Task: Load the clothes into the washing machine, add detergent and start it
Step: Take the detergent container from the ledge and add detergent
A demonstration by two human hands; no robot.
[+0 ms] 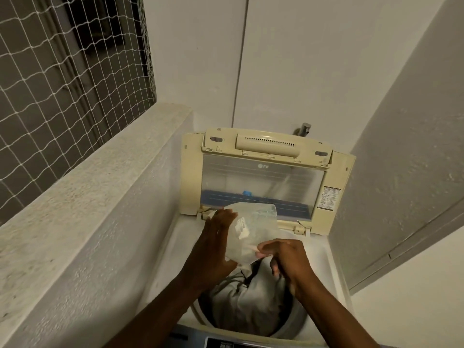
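Note:
A top-loading washing machine (160, 272) stands below me with its cream lid (261, 172) raised upright at the back. Grey clothes (251, 302) fill the drum. Over the drum I hold a clear plastic detergent bag (253, 229) with white powder inside. My left hand (213, 249) supports the bag's left side, palm against it. My right hand (286, 257) pinches the bag's lower right corner, tilted toward the clothes. Whether powder is falling cannot be told.
A rough concrete ledge (100, 177) runs along the left, with a netted window (62, 71) above it. A metal tap (303, 129) sticks out of the wall behind the lid. White walls close in on the right. The control panel (226, 344) shows at the bottom edge.

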